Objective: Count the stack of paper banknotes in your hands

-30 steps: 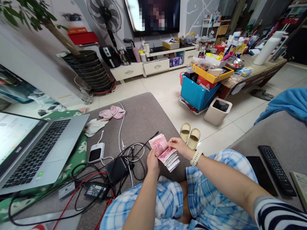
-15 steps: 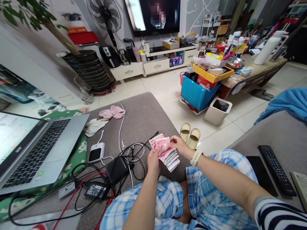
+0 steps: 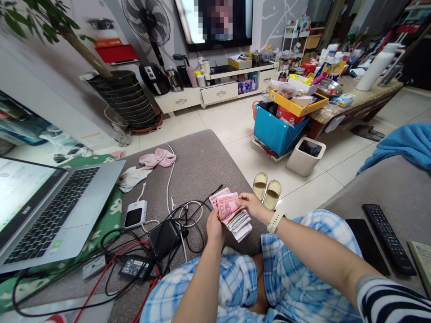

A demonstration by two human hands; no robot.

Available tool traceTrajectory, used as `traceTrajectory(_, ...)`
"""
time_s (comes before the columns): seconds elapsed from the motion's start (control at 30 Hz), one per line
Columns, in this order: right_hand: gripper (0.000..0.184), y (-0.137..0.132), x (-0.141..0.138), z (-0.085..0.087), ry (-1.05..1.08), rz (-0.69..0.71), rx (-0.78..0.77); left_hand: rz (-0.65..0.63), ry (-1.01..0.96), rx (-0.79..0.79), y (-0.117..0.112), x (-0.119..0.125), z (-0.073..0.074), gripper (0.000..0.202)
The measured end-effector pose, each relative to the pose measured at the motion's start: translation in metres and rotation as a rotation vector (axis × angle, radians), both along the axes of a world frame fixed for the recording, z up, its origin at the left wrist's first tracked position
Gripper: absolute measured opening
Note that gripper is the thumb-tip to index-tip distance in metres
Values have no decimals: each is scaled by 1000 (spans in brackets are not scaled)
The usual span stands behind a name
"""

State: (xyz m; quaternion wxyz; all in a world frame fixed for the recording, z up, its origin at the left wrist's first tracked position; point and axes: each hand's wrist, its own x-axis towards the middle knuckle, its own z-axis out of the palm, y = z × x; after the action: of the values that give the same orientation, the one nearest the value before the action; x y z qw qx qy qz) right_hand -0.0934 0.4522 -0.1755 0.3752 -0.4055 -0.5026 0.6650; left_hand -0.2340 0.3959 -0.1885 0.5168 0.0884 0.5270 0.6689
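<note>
A wad of pink-red yuan banknotes (image 3: 229,207) sits fanned between my hands, above my lap. My left hand (image 3: 214,228) grips it from below, with the thumb across the lower notes. My right hand (image 3: 252,206) presses on the notes from the right, fingers on the top note. A cream watch (image 3: 275,221) circles my right wrist. The lower notes of the wad are partly hidden by my fingers. Below the hands lie my blue checked trousers (image 3: 235,282).
A grey sofa seat (image 3: 198,166) carries a laptop (image 3: 50,211), a tangle of black and red cables (image 3: 134,260), and a white power bank (image 3: 135,214). To the right lie a phone (image 3: 367,246) and a TV remote (image 3: 387,237). Cream slippers (image 3: 266,190) stand on the tiled floor.
The top banknote has slid rightward across the wad, and the notes now fan more tightly. Both hands stay in nearly the same place.
</note>
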Motion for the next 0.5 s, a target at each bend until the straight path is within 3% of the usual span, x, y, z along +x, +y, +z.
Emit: traceTrajectory(0.5, 33, -1, -2, 2, 49, 10, -28, 4, 116, -9, 1, -3, -9, 25)
